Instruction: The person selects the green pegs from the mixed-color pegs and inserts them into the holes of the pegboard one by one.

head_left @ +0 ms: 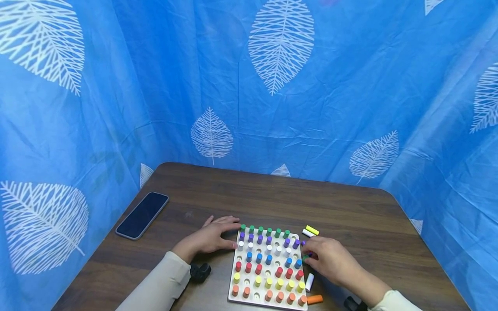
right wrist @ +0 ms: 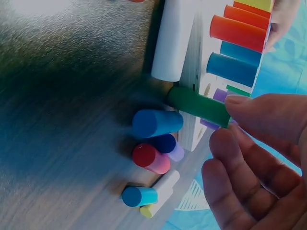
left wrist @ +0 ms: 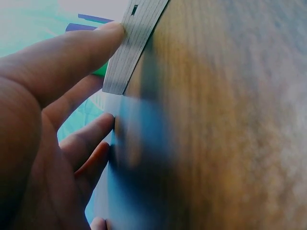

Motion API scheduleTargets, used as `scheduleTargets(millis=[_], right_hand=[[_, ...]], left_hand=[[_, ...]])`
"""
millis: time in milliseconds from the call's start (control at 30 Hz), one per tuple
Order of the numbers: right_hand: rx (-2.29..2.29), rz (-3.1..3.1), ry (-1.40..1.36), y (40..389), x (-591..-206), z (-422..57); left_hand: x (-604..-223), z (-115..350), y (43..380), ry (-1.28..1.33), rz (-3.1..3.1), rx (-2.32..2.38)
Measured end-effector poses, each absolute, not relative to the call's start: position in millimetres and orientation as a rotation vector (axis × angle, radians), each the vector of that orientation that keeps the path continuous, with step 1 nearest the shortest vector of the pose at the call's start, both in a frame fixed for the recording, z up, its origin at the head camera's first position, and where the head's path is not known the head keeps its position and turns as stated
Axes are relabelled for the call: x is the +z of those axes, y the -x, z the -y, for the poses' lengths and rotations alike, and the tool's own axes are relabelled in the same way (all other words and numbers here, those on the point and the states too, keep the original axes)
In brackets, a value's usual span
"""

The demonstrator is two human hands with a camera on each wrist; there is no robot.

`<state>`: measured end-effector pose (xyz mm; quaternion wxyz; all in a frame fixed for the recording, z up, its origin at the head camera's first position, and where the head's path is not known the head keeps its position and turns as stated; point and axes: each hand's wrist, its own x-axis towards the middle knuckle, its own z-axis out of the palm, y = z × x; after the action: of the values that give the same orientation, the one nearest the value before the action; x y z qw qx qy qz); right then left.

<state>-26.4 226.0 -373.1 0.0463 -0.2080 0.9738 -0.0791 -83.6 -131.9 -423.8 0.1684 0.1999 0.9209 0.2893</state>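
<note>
A pale wooden pegboard (head_left: 262, 298) stands on the table, its rows of upright pegs coloured green, purple, white, blue, red, yellow and orange, with several holes bare. My left hand (head_left: 210, 236) touches the board at its far left corner, thumb against the side edge and fingers extended. Beside the board's right edge, my right hand (head_left: 330, 259) pinches a green peg (right wrist: 199, 106) by one end between thumb and fingers. That peg is tilted, its other end pointing down toward the table next to the board.
Loose pegs lie along the board's right side: a white peg (head_left: 309, 283), an orange peg (head_left: 314, 299), a yellow peg (head_left: 312, 230), a blue peg (right wrist: 156, 123), a red peg (right wrist: 149, 158) and others. A phone (head_left: 142, 216) lies at the left. Blue leaf-patterned curtains (head_left: 241, 86) surround the table.
</note>
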Motion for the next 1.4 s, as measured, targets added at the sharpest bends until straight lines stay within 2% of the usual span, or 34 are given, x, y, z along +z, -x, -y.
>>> scheduleTargets(millis=[300,767,1067,1400], right_hand=[[-0.201,-3.004,0.582,29,-367,-225],[-0.371,-3.233,0.697,62,-341,-224],[-0.382,-3.193,0.754,75,-349,-207],[-0.325,-3.154,0.671,83,-354,-209]], left_hand=[[-426,132,84,-0.567,-2.617,0.821],[-425,133,86,-0.550,-2.625,0.802],[-426,133,86,-0.556,-2.630,0.791],[-426,133,86,-0.554,-2.616,0.810]])
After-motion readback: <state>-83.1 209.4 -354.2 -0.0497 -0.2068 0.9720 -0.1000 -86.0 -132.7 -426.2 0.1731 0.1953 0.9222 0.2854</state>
